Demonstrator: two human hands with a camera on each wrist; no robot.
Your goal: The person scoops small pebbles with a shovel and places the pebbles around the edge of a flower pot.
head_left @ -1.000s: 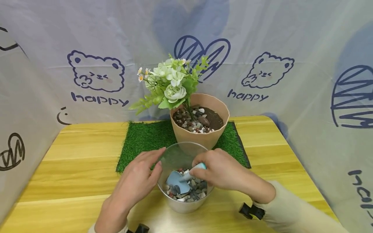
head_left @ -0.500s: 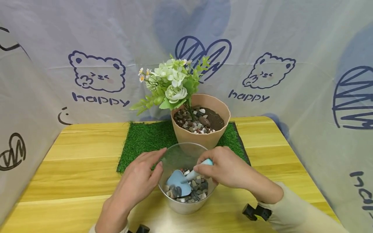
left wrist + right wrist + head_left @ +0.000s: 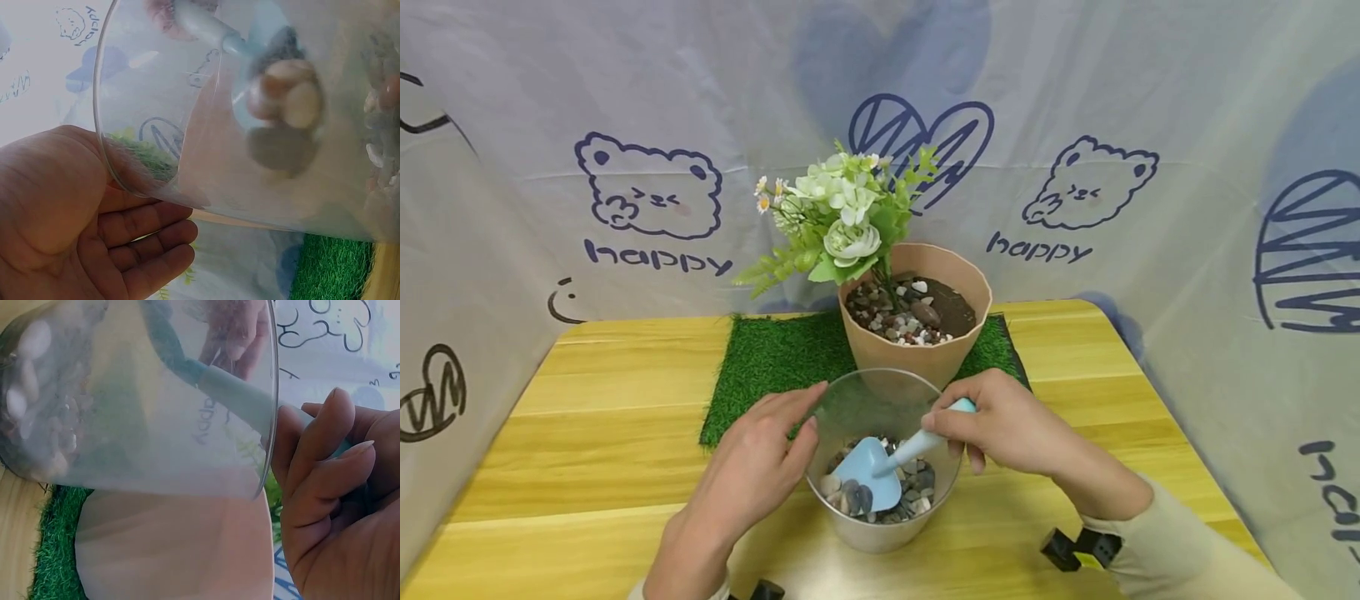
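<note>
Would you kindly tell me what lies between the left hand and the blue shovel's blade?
The wall of the clear container lies between them: the head view shows the left hand outside it and the blue shovel's blade inside.

A green turf mat (image 3: 782, 358) is lying on a yellow wood-grain table (image 3: 595, 433). Behind, a pale curtain (image 3: 760, 67) is hanging, showing two outlined bears (image 3: 651, 187) above the word "happy" (image 3: 658, 257); between them a scribbled heart (image 3: 917, 142) is overlapping a soft blue heart (image 3: 850, 58).
</note>
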